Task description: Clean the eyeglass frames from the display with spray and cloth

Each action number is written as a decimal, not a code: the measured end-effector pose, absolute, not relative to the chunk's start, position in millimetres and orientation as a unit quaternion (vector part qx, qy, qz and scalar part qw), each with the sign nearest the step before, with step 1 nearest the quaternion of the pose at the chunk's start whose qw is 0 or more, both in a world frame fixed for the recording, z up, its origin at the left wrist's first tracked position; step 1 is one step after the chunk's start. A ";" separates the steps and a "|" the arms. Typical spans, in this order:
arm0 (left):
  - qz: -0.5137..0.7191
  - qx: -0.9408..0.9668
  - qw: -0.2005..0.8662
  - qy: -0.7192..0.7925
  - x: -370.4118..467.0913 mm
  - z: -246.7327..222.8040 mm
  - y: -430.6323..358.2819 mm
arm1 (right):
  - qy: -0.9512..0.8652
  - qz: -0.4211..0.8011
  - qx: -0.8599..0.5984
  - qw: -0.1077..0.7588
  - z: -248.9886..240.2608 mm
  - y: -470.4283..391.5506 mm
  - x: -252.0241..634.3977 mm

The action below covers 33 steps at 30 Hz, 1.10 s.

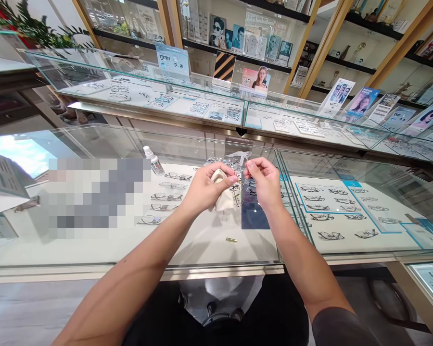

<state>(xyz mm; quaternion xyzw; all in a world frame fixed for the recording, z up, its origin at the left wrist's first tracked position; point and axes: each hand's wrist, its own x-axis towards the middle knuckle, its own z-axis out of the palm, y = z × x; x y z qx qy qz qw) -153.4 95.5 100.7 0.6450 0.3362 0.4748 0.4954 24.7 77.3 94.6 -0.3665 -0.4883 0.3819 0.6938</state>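
Note:
Over the glass counter, my left hand (211,185) is closed around a cream cloth (224,199), which hangs below its fingers. Close by on the right, my right hand (263,180) is pinched, with its fingertips on something thin and small that I cannot make out. Part of a pair of glasses seems to show between the hands, but its outline blends with the frames displayed under the glass. A dark blue sheet (254,216) lies below my right hand. Nearer the front edge is a small gold-coloured piece (231,240).
A white spray bottle (153,161) stands left of my hands. Rows of eyeglasses (332,235) sit inside the counter on both sides. A white box-like stand (3,180) is at the far left. Beyond is another glass display case (159,98) with picture cards.

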 end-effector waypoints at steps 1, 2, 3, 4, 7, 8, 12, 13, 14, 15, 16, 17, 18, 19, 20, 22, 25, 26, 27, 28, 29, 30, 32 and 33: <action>0.475 0.643 0.499 0.334 -153.6 100.5 95.9 | -0.487 0.385 -0.365 0.694 94.2 77.8 24.8; 0.476 0.640 0.503 0.333 -153.7 100.1 96.4 | -0.486 0.386 -0.366 0.694 94.1 78.2 24.5; 0.478 0.635 0.508 0.331 -153.7 99.8 96.9 | -0.485 0.388 -0.369 0.692 94.1 78.5 24.0; 0.482 0.628 0.514 0.330 -153.6 99.4 97.6 | -0.486 0.392 -0.374 0.687 94.3 78.8 23.3; 0.506 0.589 0.541 0.324 -152.9 98.4 100.4 | -0.496 0.402 -0.387 0.665 95.4 78.6 21.3; 0.518 0.570 0.552 0.321 -152.7 98.2 101.6 | -0.502 0.397 -0.391 0.661 95.9 78.1 21.0; 0.563 0.488 0.592 0.308 -153.1 100.4 105.9 | -0.576 0.323 -0.405 0.632 97.0 74.7 20.9; 0.568 0.474 0.599 0.308 -153.4 101.5 106.6 | -0.602 0.301 -0.406 0.618 97.0 73.9 20.9; 0.570 0.466 0.604 0.307 -153.8 102.6 106.9 | -0.623 0.284 -0.405 0.606 96.8 73.3 20.8; 0.570 0.460 0.607 0.308 -154.2 103.6 107.1 | -0.638 0.272 -0.403 0.597 96.4 73.0 20.7; 0.570 0.458 0.608 0.308 -154.5 104.3 107.1 | -0.645 0.267 -0.400 0.594 95.8 73.0 20.5; 0.569 0.458 0.609 0.308 -154.8 104.7 107.0 | -0.646 0.270 -0.396 0.594 95.2 73.3 20.3; 0.567 0.460 0.611 0.307 -155.0 104.7 106.8 | -0.642 0.278 -0.391 0.598 94.4 73.7 20.1; 0.565 0.461 0.612 0.307 -155.0 104.3 106.6 | -0.636 0.292 -0.386 0.601 93.7 74.2 19.8; 0.562 0.464 0.612 0.307 -155.0 103.7 106.5 | -0.628 0.312 -0.381 0.603 93.1 74.7 19.4; 0.554 0.469 0.614 0.311 -154.6 102.2 106.4 | -0.604 0.358 -0.374 0.605 92.3 75.5 18.2; 0.548 0.466 0.617 0.320 -153.8 101.0 107.4 | -0.556 0.415 -0.374 0.615 92.6 76.2 16.8; 0.549 0.458 0.621 0.323 -153.8 101.2 108.2 | -0.536 0.430 -0.374 0.623 93.1 76.4 16.9; 0.554 0.444 0.624 0.325 -154.2 101.7 109.3 | -0.515 0.446 -0.373 0.630 93.7 76.5 17.5; 0.563 0.429 0.628 0.325 -155.0 102.3 110.7 | -0.498 0.460 -0.372 0.634 94.6 76.6 18.5; 0.573 0.412 0.630 0.324 -156.2 103.0 112.4 | -0.485 0.471 -0.372 0.637 95.7 76.6 20.0; 0.584 0.397 0.632 0.321 -157.8 103.8 114.2 | -0.478 0.478 -0.372 0.637 96.9 76.5 21.7; 0.598 0.380 0.631 0.316 -161.9 104.9 118.1 | -0.480 0.482 -0.372 0.632 99.9 75.8 25.3; 0.601 0.379 0.629 0.315 -164.0 105.1 120.1 | -0.486 0.481 -0.371 0.629 101.3 75.3 26.7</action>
